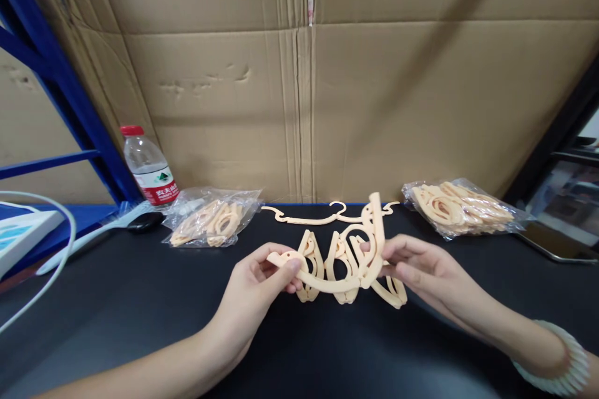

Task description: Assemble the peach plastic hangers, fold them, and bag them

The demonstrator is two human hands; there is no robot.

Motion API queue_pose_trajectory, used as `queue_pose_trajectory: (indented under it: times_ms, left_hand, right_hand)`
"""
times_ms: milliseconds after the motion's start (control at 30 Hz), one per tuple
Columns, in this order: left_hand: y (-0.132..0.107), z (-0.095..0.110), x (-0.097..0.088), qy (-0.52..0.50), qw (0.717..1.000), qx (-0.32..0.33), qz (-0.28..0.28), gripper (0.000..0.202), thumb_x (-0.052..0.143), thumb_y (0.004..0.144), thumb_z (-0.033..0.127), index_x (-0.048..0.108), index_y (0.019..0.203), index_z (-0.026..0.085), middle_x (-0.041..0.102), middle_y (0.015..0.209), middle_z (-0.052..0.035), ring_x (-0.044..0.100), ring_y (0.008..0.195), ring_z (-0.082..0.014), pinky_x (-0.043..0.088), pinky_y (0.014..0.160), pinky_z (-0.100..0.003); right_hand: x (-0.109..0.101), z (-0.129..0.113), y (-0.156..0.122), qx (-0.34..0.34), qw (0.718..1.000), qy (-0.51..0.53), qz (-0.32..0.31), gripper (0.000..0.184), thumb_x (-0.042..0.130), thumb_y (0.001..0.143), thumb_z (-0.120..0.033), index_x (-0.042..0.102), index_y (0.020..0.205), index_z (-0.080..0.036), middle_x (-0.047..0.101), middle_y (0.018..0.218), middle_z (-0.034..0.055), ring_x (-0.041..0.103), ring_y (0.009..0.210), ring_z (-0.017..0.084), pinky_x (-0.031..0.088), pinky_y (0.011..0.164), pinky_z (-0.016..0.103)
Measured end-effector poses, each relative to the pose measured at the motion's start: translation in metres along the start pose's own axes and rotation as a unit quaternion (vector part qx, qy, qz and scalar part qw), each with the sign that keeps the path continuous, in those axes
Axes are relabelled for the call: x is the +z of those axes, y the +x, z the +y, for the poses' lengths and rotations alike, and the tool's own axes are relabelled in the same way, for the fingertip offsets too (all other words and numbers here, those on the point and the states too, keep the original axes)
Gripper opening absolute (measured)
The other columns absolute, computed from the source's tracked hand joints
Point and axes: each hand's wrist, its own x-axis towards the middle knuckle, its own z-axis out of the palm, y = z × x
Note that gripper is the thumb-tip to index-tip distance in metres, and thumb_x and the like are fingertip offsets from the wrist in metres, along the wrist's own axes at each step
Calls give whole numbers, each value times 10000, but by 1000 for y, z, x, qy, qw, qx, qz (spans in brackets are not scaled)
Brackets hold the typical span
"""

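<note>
Both hands hold a peach-coloured folding plastic hanger [349,259] just above the black table [140,312]. My left hand [262,283] pinches the left end of its curved arm between thumb and fingers. My right hand [412,265] grips the right side, where an upright arm and several hanging loops meet. An assembled, unfolded hanger [327,215] of the same colour lies flat on the table just behind them.
A clear bag of hanger parts [210,221] lies at the back left, another bag [461,206] at the back right. A water bottle [150,168] stands by a blue rack [60,87]. A cardboard wall [327,87] closes the back. A phone [556,246] lies at right.
</note>
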Motion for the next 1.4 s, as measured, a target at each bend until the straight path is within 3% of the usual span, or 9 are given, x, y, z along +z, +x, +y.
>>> queue_pose_trajectory:
  times_ms: [133, 267, 400, 567, 933, 1133, 1400]
  left_hand:
    - [-1, 0, 2, -26, 999, -8, -20, 229, 778, 747, 308, 624, 739, 139, 630, 679, 10, 554, 576, -83, 459, 569, -184]
    - [-6, 1, 6, -45, 997, -33, -54, 215, 779, 750, 278, 641, 819, 128, 662, 763, -20, 579, 641, -95, 471, 616, -191]
    - [-9, 1, 8, -51, 995, -36, -78, 206, 756, 776, 280, 630, 838, 130, 645, 772, -15, 569, 665, -96, 467, 627, -193]
    - [-10, 0, 9, -33, 996, -9, -88, 203, 733, 795, 283, 589, 763, 145, 582, 710, 9, 526, 671, -102, 446, 604, -196]
    - [-13, 2, 8, -1, 994, 7, -108, 236, 711, 804, 301, 550, 712, 155, 556, 736, -2, 478, 708, -125, 412, 635, -237]
    - [-10, -2, 7, 0, 993, 3, -121, 211, 706, 807, 287, 563, 728, 153, 552, 740, 0, 483, 729, -135, 407, 682, -262]
    - [-14, 3, 7, 1, 991, -11, -137, 206, 747, 759, 303, 621, 743, 141, 611, 767, -24, 528, 756, -157, 421, 721, -278]
  right_hand:
    - [7, -4, -8, 27, 991, -71, -110, 309, 583, 929, -320, 616, 1235, -284, 566, 1272, 76, 556, 1171, 236, 429, 1022, 412]
    - [14, -7, -17, 56, 975, -158, -145, 414, 574, 933, -336, 524, 1344, -362, 485, 1418, 42, 380, 1357, 250, 346, 1102, 431]
    - [17, -8, -21, 76, 971, -185, -134, 452, 577, 929, -350, 484, 1370, -385, 372, 1514, 8, 277, 1415, 244, 298, 1133, 436]
    - [18, -8, -20, 79, 972, -183, -124, 451, 585, 921, -364, 500, 1364, -361, 389, 1504, 17, 231, 1432, 237, 256, 1151, 433]
    - [19, -5, -22, 81, 969, -211, -103, 432, 560, 931, -389, 503, 1359, -368, 383, 1509, 4, 285, 1413, 226, 232, 1163, 427]
    - [18, -1, -25, 71, 944, -314, -71, 463, 549, 927, -432, 475, 1381, -378, 394, 1502, -4, 240, 1428, 255, 223, 1162, 471]
    - [18, 1, -29, 23, 920, -389, -50, 431, 515, 942, -416, 501, 1369, -358, 443, 1470, 24, 330, 1388, 293, 271, 1134, 520]
